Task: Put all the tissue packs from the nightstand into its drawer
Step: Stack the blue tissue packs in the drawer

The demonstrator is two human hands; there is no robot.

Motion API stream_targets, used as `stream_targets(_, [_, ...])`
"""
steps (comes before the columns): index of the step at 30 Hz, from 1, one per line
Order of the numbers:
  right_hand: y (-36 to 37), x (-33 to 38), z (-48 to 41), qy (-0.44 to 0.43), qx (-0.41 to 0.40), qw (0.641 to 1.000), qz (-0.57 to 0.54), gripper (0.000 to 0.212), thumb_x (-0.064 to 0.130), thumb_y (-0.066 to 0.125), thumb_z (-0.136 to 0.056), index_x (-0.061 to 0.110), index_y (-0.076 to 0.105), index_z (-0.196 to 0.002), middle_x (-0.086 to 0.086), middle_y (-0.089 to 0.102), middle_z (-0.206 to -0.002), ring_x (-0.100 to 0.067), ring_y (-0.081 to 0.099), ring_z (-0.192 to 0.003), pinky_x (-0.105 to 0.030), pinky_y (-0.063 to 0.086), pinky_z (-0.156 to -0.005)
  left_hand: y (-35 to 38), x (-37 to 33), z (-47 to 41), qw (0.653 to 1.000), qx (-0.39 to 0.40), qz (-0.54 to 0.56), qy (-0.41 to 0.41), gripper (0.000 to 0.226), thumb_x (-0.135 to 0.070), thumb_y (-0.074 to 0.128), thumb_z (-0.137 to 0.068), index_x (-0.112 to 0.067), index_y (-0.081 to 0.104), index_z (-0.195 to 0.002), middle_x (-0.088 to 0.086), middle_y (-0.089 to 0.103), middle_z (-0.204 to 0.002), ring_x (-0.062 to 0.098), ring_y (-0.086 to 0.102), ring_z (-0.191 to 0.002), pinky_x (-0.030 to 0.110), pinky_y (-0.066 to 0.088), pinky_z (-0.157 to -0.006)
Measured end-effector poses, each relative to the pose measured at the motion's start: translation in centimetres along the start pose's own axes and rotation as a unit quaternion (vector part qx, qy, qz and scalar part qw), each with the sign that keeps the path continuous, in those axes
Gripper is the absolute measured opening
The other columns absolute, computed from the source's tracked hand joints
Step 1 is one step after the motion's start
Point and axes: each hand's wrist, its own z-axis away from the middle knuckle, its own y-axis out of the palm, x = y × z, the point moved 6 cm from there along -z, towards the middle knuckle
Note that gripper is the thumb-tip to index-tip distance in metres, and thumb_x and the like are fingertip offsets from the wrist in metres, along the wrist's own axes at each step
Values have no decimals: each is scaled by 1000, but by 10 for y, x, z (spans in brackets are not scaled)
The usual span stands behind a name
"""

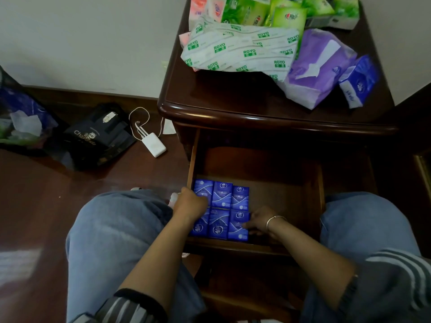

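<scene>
So: six packs squared away, a heap left above

Both grips are down in the open dark wooden drawer [279,194], at six small blue tissue packs [221,197] set in two rows of three in its left-front corner. The left grip [191,203] rests knuckles-up on the leftmost packs. Its fingers are hidden, so I cannot tell how it holds. The right grip [256,221] has bent fingers at the right edge of the nearest right pack; pushing or pinching, I cannot tell.

The rest lies up and beyond, on the glossy dark nightstand [233,101]. A blue-and-white pack [358,81] lies at its right front, long axis roughly front to back, touching a purple soft pack [319,68]. White green-printed packs [240,52] and green ones [289,19] sit behind. The right grip is probably the nearer.

On the dark wooden floor [35,194] to the left lie a white power bank [154,145] and a black bag [100,136].
</scene>
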Motion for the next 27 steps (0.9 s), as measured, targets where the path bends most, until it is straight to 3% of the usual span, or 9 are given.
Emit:
stream_targets(5, [2,7,1,-58,-21,985,160,26,27,75,-76,23,50,-71,-10,69,-102,-19,62,-79,-32,51,-73,1,1,-5,1000,-4,-17,-3,50,-25,57,-90,-7,35,-132,17,47,-133,33,53,-115,48,50,-94])
stream_targets(7, [1,8,4,-59,-22,977,203,26,34,74,-76,16,60,-89,-10,67,-110,-22,62,-92,-32,49,-80,1,2,-7,1000,-5,-19,-3,52,-26,58,-89,-7,35,-132,17,46,-133,34,52,-117,49,49,-96])
stream_targets(10, [-1,10,12,-56,-29,968,242,53,45,73,-74,14,59,-115,-7,64,-117,-24,60,-104,-33,49,-89,1,3,-8,1000,-6,-10,-3,53,-25,58,-88,-7,35,-133,18,48,-132,36,54,-115,49,49,-95])
stream_targets(15, [-29,46,53,-109,-83,967,213,37,46,64,-83,15,63,-103,-6,67,-110,-18,60,-91,-23,43,-63,-3,0,-3,998,-31,-49,31,43,-28,56,-90,-6,44,-125,16,57,-121,29,58,-102,39,49,-86])
stream_targets(18, [-69,76,98,-205,-154,956,140,34,41,62,-84,16,65,-107,-1,68,-103,-15,61,-93,-28,49,-77,-8,0,0,993,-55,-75,67,26,-29,55,-92,-10,47,-107,14,61,-113,22,56,-85,31,41,-65])
stream_targets(20, [-108,85,137,-289,-247,923,58,21,36,65,-83,23,68,-99,6,68,-87,-11,63,-82,-28,51,-77,-14,2,3,992,-74,-56,82,20,-28,55,-93,-13,48,-104,13,62,-112,18,54,-80,30,40,-66])
stream_targets(23, [-177,79,196,-391,-448,804,-22,10,23,62,-83,23,68,-91,5,68,-78,-9,63,-70,-30,52,-70,-26,-7,17,982,-119,-30,145,29,-21,53,-94,-11,52,-121,11,63,-116,12,53,-81,28,40,-72])
stream_targets(25, [-223,69,214,-392,-548,738,-33,19,21,58,-84,17,66,-101,-3,70,-93,-17,64,-86,-33,49,-80,-32,-28,38,962,-155,-19,223,32,-19,53,-94,-10,54,-125,7,64,-115,8,52,-84,23,40,-69])
stream_targets(27, [-265,64,204,-334,-588,737,-12,35,21,58,-87,6,57,-118,-16,62,-117,-31,56,-110,-38,41,-95,-34,-60,68,934,-169,-27,314,29,-19,54,-95,-16,58,-123,-4,66,-108,-3,53,-79,9,36,-63])
